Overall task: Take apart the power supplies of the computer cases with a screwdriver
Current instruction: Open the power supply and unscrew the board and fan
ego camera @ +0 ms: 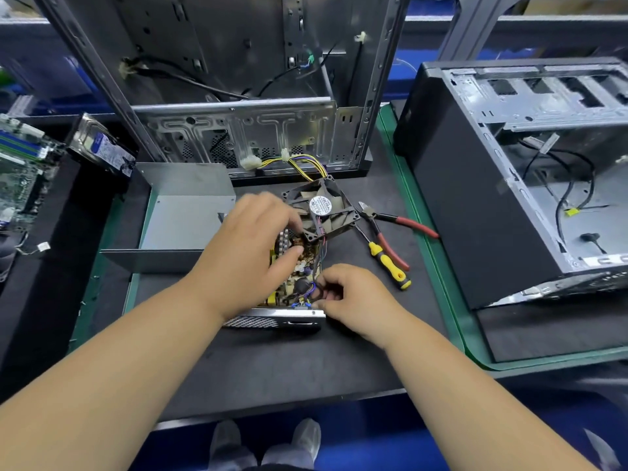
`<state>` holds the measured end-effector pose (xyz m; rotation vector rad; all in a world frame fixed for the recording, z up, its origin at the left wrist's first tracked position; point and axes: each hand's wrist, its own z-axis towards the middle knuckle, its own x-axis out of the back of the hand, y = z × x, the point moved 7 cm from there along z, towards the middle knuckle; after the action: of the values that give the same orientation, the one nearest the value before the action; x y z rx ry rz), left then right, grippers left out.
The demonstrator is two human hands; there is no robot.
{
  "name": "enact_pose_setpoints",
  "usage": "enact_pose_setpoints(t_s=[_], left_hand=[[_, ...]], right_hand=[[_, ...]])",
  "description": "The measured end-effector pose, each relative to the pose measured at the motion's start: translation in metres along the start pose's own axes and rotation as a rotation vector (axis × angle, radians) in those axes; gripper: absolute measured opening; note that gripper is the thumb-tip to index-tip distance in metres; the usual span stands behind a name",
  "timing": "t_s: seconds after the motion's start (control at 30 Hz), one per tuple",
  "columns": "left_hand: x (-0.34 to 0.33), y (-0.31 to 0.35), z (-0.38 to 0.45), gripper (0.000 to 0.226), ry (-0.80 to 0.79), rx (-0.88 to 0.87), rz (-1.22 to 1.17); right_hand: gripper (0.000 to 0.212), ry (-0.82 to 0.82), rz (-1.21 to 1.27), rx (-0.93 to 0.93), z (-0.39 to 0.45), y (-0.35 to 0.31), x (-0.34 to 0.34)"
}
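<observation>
Dark workbench [272,368] with green-edged mat [441,266], blue floor [373,436] below, blue crates [428,8] behind.

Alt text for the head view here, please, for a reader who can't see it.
A person's left hand and right hand work inside an opened power supply on a dark bench mat, its fan lifted out but still wired. A yellow-handled screwdriver and red-handled pliers lie unused to the right, between two stripped computer cases.

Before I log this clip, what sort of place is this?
Most likely an electronics teardown or recycling workbench. Stripped computer cases stand on a green-edged work mat, an opened power supply lies between the hands, and pulled parts, a motherboard and a hard drive, sit aside.
</observation>
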<state>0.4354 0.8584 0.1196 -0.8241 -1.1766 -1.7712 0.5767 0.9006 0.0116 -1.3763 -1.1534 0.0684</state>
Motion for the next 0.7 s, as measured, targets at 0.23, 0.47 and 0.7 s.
enact_pose_setpoints(t_s=[0.23,0.47,0.7], left_hand=[[-0.026,-0.002,-0.015,0.017,-0.262,-0.007,0.072],[-0.043,-0.01,-0.008,0.029,-0.334,0.17,0.125],[-0.045,-0.013,-0.012,0.014,-0.312,0.241,0.031]], right_hand=[[0.014,0.035,-0.142,0.051,-0.002,-0.008,0.003],[0.009,0.094,-0.214,0.093,-0.008,-0.014,0.004],[0.007,0.126,-0.238,0.107,-0.01,-0.02,0.002]])
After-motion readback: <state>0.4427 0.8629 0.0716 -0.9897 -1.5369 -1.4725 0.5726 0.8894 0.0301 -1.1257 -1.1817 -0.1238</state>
